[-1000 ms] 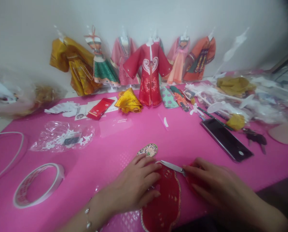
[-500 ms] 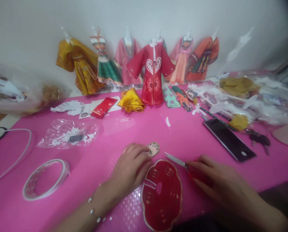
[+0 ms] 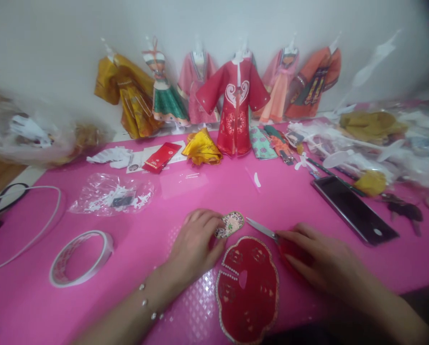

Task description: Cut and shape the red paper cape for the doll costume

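My left hand (image 3: 196, 239) has its fingertips and thumb closed on the left end of a small oval patch (image 3: 233, 221), pale with a speckled border. Red-handled scissors (image 3: 262, 229) are in my right hand (image 3: 317, 256); their tips point left, just right of the patch and not touching it. The scissor blades look nearly closed. Below both hands lies a red scalloped collar piece (image 3: 250, 299), edged with pearl-like trim, with a slit on its left side and a small pink opening in the middle.
A tape roll (image 3: 81, 258) lies left, near a plastic bag of white pieces (image 3: 111, 195). A phone (image 3: 354, 208) and keys (image 3: 404, 211) are at the right, before cluttered plastic bags (image 3: 365, 148). Several doll outfits, including a red robe (image 3: 234, 105), stand along the wall.
The whole view has shifted, so things sit farther right in the picture. More of the oval patch shows beside my left fingers. The scissors stay in my right hand.
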The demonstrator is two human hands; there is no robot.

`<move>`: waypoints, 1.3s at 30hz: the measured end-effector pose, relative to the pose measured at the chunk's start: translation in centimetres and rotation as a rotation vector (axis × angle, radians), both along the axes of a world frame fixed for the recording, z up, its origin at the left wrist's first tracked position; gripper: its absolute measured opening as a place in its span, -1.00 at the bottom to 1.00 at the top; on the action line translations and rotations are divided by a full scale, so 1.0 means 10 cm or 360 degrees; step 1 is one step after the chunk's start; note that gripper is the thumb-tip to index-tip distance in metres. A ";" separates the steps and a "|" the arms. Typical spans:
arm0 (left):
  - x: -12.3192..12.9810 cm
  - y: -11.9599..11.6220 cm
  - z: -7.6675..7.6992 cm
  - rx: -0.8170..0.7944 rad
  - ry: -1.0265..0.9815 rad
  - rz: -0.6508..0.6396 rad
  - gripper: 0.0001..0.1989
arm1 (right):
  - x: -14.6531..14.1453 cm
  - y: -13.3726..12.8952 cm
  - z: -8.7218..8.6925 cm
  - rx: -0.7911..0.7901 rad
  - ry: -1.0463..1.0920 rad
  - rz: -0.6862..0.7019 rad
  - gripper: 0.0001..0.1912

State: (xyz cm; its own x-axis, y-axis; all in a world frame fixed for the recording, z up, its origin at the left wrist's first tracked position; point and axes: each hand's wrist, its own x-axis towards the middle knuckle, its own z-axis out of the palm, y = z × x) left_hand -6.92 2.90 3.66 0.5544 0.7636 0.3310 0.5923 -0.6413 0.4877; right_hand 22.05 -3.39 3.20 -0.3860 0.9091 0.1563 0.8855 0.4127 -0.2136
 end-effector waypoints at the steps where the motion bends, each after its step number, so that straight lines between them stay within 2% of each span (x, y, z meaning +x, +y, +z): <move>1: 0.00 0.00 0.02 0.0005 0.0009 -0.0007 -0.83 | -0.01 0.02 -0.01 0.0008 0.0009 -0.0002 -0.68; 6: 0.00 -0.03 0.05 -0.0016 0.0053 -0.0018 -0.83 | -0.04 0.10 -0.05 -0.0024 0.0092 0.0028 -0.67; 15: 0.02 -0.03 0.00 -0.0045 0.0107 -0.0151 -0.75 | -0.12 0.14 -0.07 -0.0023 0.0253 -0.0024 -0.67; 25: 0.04 -0.02 0.01 -0.0040 0.0160 -0.0192 -0.78 | -0.12 0.13 -0.06 0.0013 0.0249 -0.0048 -0.66; 32: 0.02 -0.02 -0.01 -0.0012 0.0076 -0.0150 -0.81 | -0.12 0.14 -0.07 -0.0009 0.0248 -0.0041 -0.67; 36: 0.02 -0.03 0.00 -0.0025 0.0103 -0.0187 -0.77 | -0.12 0.14 -0.07 0.0033 0.0234 -0.0033 -0.68; 39: 0.03 -0.03 0.03 -0.0022 0.0122 -0.0205 -0.81 | -0.11 0.14 -0.07 0.0020 0.0234 -0.0017 -0.68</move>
